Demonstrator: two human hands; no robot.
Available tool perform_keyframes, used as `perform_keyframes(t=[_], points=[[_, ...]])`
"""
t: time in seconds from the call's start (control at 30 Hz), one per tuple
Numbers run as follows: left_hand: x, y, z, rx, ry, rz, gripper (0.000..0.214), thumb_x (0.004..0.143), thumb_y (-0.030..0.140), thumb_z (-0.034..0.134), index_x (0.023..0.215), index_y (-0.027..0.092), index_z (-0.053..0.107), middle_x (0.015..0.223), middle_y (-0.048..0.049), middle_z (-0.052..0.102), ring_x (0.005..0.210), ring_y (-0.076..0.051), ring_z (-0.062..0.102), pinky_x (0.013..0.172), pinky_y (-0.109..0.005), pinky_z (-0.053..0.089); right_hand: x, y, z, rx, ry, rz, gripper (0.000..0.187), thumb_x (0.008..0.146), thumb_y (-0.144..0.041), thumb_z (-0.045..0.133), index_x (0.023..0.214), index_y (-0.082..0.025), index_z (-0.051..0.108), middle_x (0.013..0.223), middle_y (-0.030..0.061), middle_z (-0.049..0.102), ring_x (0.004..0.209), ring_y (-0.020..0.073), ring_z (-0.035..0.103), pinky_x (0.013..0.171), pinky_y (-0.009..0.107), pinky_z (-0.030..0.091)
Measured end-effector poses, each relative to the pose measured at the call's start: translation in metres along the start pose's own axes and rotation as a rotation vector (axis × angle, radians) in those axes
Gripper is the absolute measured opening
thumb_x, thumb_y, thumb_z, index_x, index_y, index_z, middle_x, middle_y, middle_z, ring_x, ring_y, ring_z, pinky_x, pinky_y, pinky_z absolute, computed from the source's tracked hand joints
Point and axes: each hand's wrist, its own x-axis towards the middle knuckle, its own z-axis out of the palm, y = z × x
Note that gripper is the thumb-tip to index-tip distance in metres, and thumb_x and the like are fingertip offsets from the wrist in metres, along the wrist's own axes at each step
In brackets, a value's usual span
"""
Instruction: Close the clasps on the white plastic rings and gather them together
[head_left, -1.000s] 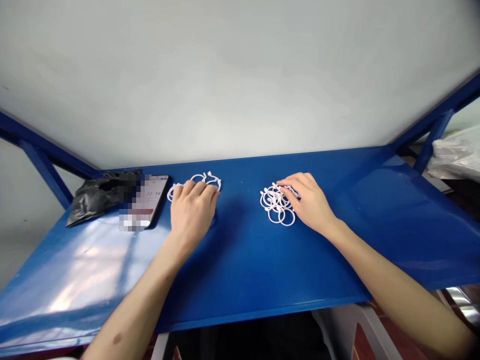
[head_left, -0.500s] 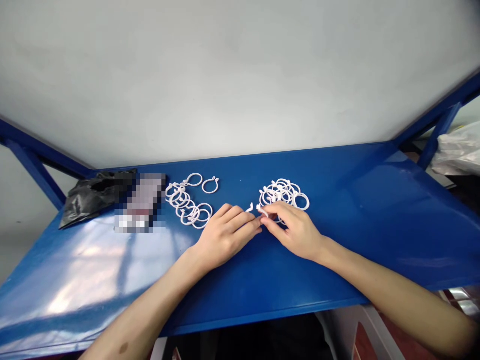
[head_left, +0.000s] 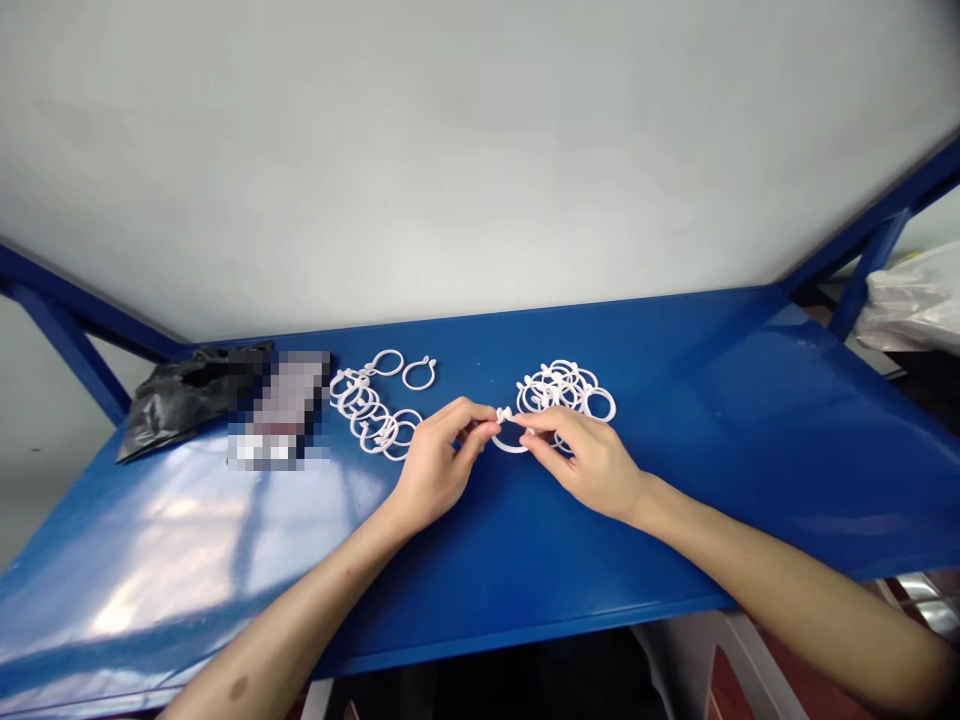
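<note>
A single white plastic ring point(head_left: 511, 444) is held just above the blue table point(head_left: 675, 500) between both hands. My left hand point(head_left: 439, 462) pinches its left end with thumb and forefinger. My right hand point(head_left: 585, 458) pinches the right end the same way. The two ends of the ring nearly meet at the top. A heap of white rings point(head_left: 566, 390) lies just behind my right hand. Another group of white rings point(head_left: 373, 405) is spread to the left of my left hand.
A phone point(head_left: 281, 405) with a blurred screen lies at the left, beside a black plastic bag point(head_left: 176, 400). Blue frame struts rise at both back corners. A pale plastic bag point(head_left: 911, 300) sits off the table's right end. A white wall stands close behind.
Both hands left the two ring piles and came together at the table's middle. My right hand brought one ring from its heap, and both hands now pinch its ends.
</note>
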Motion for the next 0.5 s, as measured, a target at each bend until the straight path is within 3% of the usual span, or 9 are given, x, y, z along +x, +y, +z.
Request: perform_keyframes(t=[0.23,0.4,0.5], points=[[-0.0004,-0.0049,0.0019,-0.158,-0.110,-0.029,0.020,0.099,0.034,0.056,0.094,0.019,0.068,0.086,-0.0022,0.063,0.063,-0.010,0.059,0.059,-0.023,0.049,0.0040,-0.0022,-0.0042,0.021,-0.059,-0.069,0.023,0.101,-0.017,0.054,0.119,-0.023,0.068,0.095,0.0043,0.075,0.086,0.0174,0.071,0.075,0.033,0.061],[-0.0048,-0.0008,0.0030,0.027,-0.066,0.176,0.020,0.096,0.013,0.051,0.088,0.019,0.068,0.080,-0.0014,0.065,0.069,-0.011,0.061,0.066,-0.022,0.050,0.0046,-0.0041,-0.0069,0.051,-0.115,-0.114,0.022,0.101,-0.012,0.052,0.114,-0.019,0.069,0.091,0.0049,0.074,0.082,0.0170,0.067,0.074,0.033,0.059],[-0.0088,-0.0016,0.0051,0.088,-0.032,0.232,0.025,0.095,0.007,0.049,0.093,0.020,0.070,0.081,-0.0009,0.067,0.070,-0.011,0.063,0.067,-0.022,0.051,0.0025,-0.0019,-0.0061,0.041,-0.136,-0.158,0.024,0.102,-0.012,0.049,0.113,-0.020,0.068,0.093,0.0052,0.074,0.082,0.0169,0.066,0.074,0.033,0.059]])
